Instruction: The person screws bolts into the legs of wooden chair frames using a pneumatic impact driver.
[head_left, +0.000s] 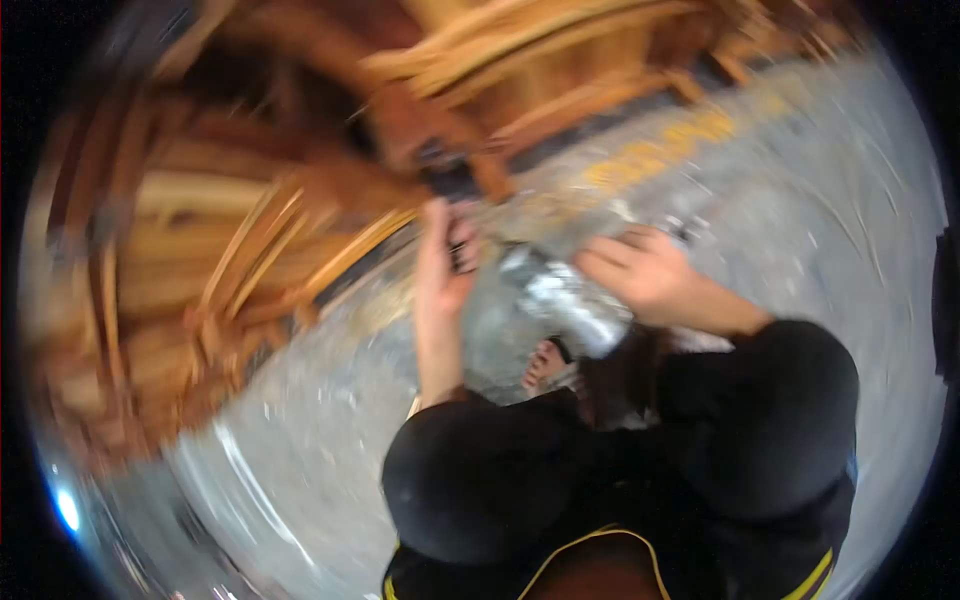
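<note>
A silvery, shiny object (560, 300), too blurred to name, lies on the grey concrete floor (800, 220) between the person's two hands, and everything else is placed from it here. The right hand (645, 270) rests just to its right and over its upper end, fingers bent and spread downward toward it; whether they actually press on it or only hover close cannot be told through the blur. The left hand (445, 265) is raised just to the left of the silvery object, its fingers curled around a small dark item (460, 255) that it seems to grip, though the shape of that item is unclear. Directly below the silvery object, a bare foot (548, 365) in a sandal strap shows on the floor, touching or nearly touching its lower end. Further below are the person's knees in black cloth (480, 470), with yellow piping near the bottom edge. Above and to the left of the silvery object stands a large mass of curved wooden frames (260, 230), orange-brown, reaching up to the top of the view. Above and to the right of it, faint yellow markings (670, 145) run across the floor.
</note>
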